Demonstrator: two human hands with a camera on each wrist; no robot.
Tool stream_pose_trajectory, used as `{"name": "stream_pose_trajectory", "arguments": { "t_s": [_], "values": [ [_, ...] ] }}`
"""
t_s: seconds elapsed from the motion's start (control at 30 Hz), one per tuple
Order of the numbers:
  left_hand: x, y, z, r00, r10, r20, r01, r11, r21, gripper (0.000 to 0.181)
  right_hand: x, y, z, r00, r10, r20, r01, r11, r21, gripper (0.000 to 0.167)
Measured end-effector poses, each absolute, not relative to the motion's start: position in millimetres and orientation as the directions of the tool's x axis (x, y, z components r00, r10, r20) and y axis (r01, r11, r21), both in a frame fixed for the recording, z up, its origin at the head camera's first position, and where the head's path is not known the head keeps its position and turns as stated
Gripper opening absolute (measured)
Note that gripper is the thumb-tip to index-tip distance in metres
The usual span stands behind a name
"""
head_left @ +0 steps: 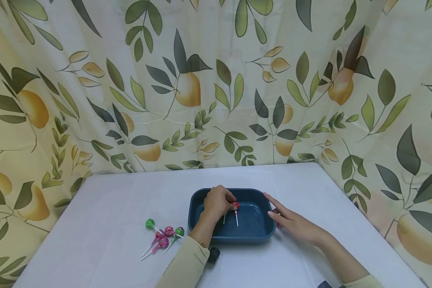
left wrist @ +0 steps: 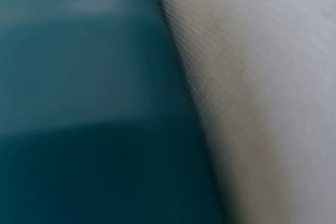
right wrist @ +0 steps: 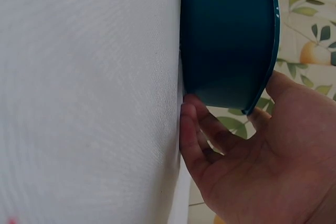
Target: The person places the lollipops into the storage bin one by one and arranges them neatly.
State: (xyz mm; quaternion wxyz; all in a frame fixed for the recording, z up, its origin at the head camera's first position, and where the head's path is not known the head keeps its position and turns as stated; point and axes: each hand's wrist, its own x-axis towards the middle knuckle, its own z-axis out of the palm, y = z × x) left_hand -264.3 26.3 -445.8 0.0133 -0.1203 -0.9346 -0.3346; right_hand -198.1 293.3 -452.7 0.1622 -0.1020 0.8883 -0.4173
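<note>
A dark blue rectangular box [head_left: 252, 240] stands on the white table. Inside it, toward the left, the left hand [head_left: 216, 204] pinches a red-wrapped lollipop [head_left: 236, 205] by its head, the white stick pointing toward the near wall. Another white stick [head_left: 224, 219] shows beside it, its head hidden by the hand. With fingers spread, the right hand [head_left: 295, 224] touches the box's right end. In the right wrist view, that hand [right wrist: 257, 145] rests against the box's wall [right wrist: 231, 40]. The left wrist view shows only the blurred blue box wall [left wrist: 94, 77], not the hand.
Several lollipops with pink wrappers [head_left: 163, 242] and green wrappers [head_left: 150, 223] lie in a loose pile left of the box. A small black object [head_left: 213, 255] sits near the box's front edge, beside the left sleeve. Behind the table [head_left: 111, 208] hangs a leaf-and-fruit patterned curtain [head_left: 230, 100].
</note>
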Motion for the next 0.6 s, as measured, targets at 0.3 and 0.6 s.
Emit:
{"name": "stream_pose_trajectory", "arguments": {
  "t_s": [0.3,0.6],
  "values": [
    [-263.4,27.3,-443.3,-0.973,0.211,0.088,0.219,0.748,0.626,0.016,-197.8,293.4,-453.1,-0.927,-0.322,-0.195,-0.054,0.626,-0.778,0.064],
    [-263.3,27.2,-443.6,-0.973,0.208,0.097,0.222,0.742,0.633,0.017,-198.8,294.3,-453.5,-0.926,-0.327,-0.192,-0.059,0.624,-0.780,0.064]
  ]
}}
